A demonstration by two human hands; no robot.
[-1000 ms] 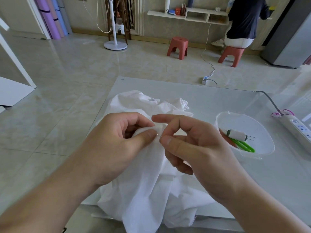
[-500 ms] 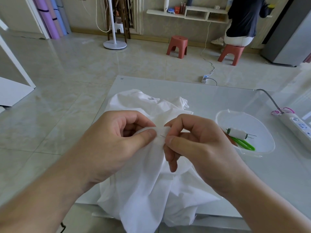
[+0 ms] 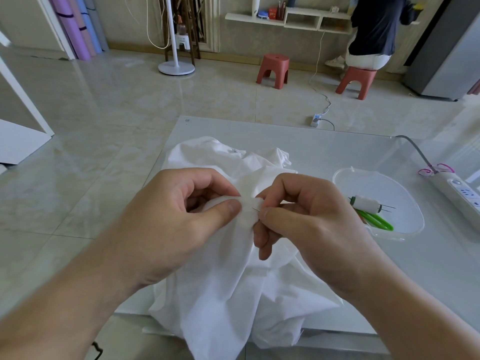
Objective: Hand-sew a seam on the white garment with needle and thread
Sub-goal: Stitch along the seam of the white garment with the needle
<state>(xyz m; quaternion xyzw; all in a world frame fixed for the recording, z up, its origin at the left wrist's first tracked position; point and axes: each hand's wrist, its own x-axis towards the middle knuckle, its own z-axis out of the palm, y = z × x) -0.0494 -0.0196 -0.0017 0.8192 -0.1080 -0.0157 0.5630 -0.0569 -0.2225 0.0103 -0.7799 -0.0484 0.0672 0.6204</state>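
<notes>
White cotton-like cloth, the garment (image 3: 220, 294) lies heaped on the pale surface (image 3: 337, 157) and spills over its near edge at six o'clock. Our left hand (image 3: 171, 222) pinches a raised fold of it between thumb and curled fingers. Our right hand (image 3: 306, 219), at three o'clock of that fold and almost touching it, is clamped thumb-to-forefinger on the needle (image 3: 255, 209), whose thin tip shows against the cloth. We cannot make out the thread.

We judge the fabric soft, light and limp: it will sag and slide unless held taut close to the stitch line, so the grip belongs right beside the needle's entry. The needle is slim, stiff and slippery, best held near its rear end, pushed straight.

At three o'clock on the surface sits a clear plastic bowl (image 3: 405, 229) holding a white spool (image 3: 366, 203) and green-handled scissors (image 3: 376, 220); beyond it lies a power strip (image 3: 459, 193).
</notes>
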